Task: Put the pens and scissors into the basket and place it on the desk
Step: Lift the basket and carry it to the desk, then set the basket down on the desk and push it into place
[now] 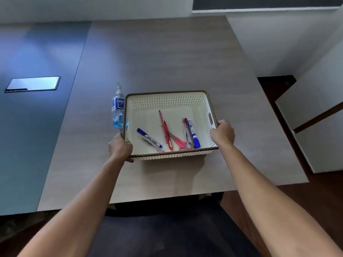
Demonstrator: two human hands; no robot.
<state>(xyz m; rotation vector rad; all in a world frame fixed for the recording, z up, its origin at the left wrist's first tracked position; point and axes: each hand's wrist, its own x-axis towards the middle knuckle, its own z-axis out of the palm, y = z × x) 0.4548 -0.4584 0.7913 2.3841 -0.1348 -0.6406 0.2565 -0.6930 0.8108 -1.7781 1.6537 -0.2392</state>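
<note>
both hands, left hand (pixel 120 148) and right hand (pixel 222 134), clamped on cream plastic basket (pixel 167 105) mid-frame | light, stiff, pens (pixel 149 140) and scissors (pixel 179 141) slide | grip side rims

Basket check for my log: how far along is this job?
Done: the pens and pink-handled scissors lie inside the cream perforated plastic basket. In hand: left hand and right hand grip its sides. Left: whether it rests on the grey wood-grain desk is unclear; release.

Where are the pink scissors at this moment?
In the head view, the pink scissors lie inside the basket, near its front wall, between the red pen and the blue marker.
</note>
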